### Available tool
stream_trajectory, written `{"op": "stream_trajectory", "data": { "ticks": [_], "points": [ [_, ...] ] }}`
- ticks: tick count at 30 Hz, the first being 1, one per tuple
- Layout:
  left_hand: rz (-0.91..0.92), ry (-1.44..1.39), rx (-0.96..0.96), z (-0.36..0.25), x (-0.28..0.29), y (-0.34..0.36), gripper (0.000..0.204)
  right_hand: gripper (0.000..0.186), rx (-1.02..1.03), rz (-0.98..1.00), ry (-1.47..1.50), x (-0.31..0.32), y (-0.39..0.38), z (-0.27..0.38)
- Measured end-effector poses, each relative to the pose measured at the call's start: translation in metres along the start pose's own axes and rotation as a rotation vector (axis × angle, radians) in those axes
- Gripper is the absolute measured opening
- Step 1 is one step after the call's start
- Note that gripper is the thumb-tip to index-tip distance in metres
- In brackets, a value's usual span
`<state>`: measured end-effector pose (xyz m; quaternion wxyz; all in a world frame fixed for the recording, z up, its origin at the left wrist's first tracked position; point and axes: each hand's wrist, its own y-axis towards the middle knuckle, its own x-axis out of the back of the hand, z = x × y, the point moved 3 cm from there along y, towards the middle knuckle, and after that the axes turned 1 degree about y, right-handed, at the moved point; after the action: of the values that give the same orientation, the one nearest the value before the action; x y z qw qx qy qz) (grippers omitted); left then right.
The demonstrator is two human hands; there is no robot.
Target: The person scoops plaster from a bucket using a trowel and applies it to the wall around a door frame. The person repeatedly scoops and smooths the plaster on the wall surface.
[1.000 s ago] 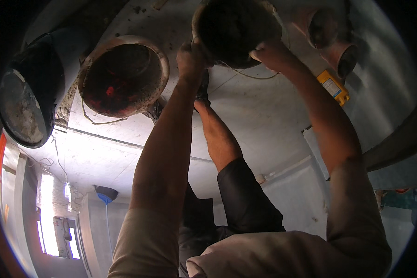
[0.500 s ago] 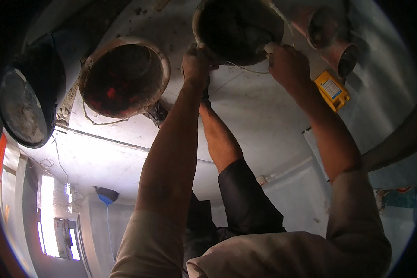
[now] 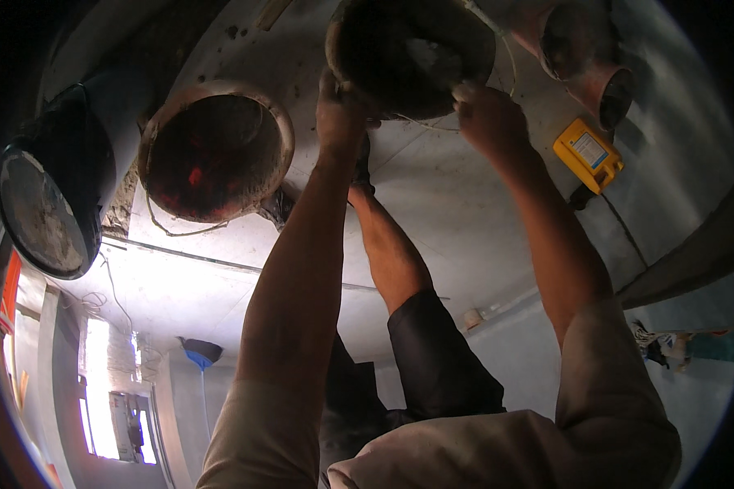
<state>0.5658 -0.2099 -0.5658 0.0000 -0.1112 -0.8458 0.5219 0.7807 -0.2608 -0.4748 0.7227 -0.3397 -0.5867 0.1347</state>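
At the far top of the head view I hold up a round, dark bucket [image 3: 363,53] by its rim, its open mouth facing me. My left hand [image 3: 340,114] is closed on the rim's near left side. My right hand [image 3: 493,118] grips the near right side, close to the thin handle wire that hangs there. A pale patch shows inside on the right; what it is I cannot tell. Left of my left forearm stands a second bucket [image 3: 287,134] with a dirty, light rim and a reddish glint inside, its wire handle hanging down.
At the far left stands a black bucket [image 3: 81,147] with a grey crusted surface. Two orange tube-like vessels [image 3: 599,85] lie at the upper right, above a yellow jerrycan [image 3: 587,155]. A blue broom [image 3: 200,352] stands lower left. A wood piece [image 3: 271,15] lies at the top.
The held bucket and both hands have shifted slightly left, and the pale patch inside it now shows more clearly. The surroundings sit a little lower in view.
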Motion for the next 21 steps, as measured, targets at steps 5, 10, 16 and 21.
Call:
{"op": "stream_trajectory", "data": {
  "ticks": [5,10,16,21],
  "points": [
    [-0.095,0.107,-0.116,-0.002,-0.001,-0.007,0.051,0.030,-0.175,-0.115,-0.171,0.049,0.004,0.000],
    [-0.046,0.136,-0.114,-0.012,-0.014,-0.003,0.053,0.026,-0.059,-0.117,-0.183,0.003,0.073,-0.008],
    [-0.032,0.066,-0.102,0.003,-0.005,0.008,0.043,0.038,-0.118,-0.111,0.076,-0.010,0.067,0.017],
    [-0.043,-0.085,-0.026,0.022,0.009,0.025,0.036,0.046,-0.128,0.028,0.065,0.022,0.015,0.021]
  ]
}}
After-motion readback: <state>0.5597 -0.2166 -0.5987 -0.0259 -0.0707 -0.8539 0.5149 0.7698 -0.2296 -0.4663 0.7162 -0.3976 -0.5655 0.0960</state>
